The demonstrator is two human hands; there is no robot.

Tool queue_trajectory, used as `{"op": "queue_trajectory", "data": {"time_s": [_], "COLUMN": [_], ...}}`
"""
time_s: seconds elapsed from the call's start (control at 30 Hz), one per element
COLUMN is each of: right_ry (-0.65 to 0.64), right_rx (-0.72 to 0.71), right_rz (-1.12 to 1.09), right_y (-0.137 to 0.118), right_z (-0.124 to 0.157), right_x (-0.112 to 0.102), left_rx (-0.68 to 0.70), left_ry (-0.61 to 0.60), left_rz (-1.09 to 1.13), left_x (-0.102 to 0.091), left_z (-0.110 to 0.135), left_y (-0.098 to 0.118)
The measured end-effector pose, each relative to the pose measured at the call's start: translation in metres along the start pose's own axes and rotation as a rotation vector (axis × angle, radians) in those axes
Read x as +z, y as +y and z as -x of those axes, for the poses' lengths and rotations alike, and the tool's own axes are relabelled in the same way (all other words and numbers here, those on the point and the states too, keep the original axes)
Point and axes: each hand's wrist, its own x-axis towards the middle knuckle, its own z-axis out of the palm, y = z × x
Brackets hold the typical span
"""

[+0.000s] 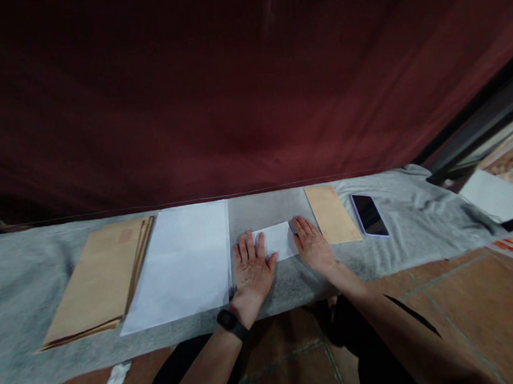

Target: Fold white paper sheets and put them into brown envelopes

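Note:
A small folded white paper [279, 238] lies on the grey cloth [20, 293] between my hands. My left hand [251, 270], with a black watch on the wrist, lies flat with fingers stretched out on the paper's left end. My right hand [313, 245] lies flat and open on the paper's right edge. A stack of white sheets [182, 263] sits just left of my left hand. A single brown envelope [331, 213] lies right of my right hand.
A pile of brown envelopes [97, 278] lies at the far left. A dark phone [369, 214] rests right of the single envelope. A dark red curtain [230, 87] hangs behind the cloth. Tiled floor [460, 294] shows below, with a paper scrap [117, 376].

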Motion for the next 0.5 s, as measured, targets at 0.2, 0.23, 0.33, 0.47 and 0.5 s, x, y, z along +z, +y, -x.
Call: {"op": "queue_trajectory", "data": {"time_s": [0.2, 0.23, 0.33, 0.47, 0.5], "right_ry": [0.024, 0.005, -0.048, -0.056, -0.057], "right_rx": [-0.173, -0.225, -0.345, -0.323, -0.31], "right_rz": [-0.103, -0.113, -0.121, -0.089, -0.077], "right_y": [-0.024, -0.031, -0.045, -0.045, -0.043], "right_z": [-0.002, 0.001, 0.009, 0.015, 0.016], "right_x": [-0.005, -0.004, 0.001, 0.005, 0.006], "left_rx": [-0.006, -0.005, 0.0, 0.014, 0.018], "left_ry": [-0.034, -0.043, -0.066, -0.072, -0.074], "left_rz": [-0.005, -0.008, -0.017, -0.017, -0.017], "left_x": [-0.002, -0.003, -0.005, -0.007, -0.007], "left_z": [-0.001, -0.001, -0.001, -0.002, -0.002], "left_y": [0.001, 0.001, 0.0, -0.003, -0.004]}}
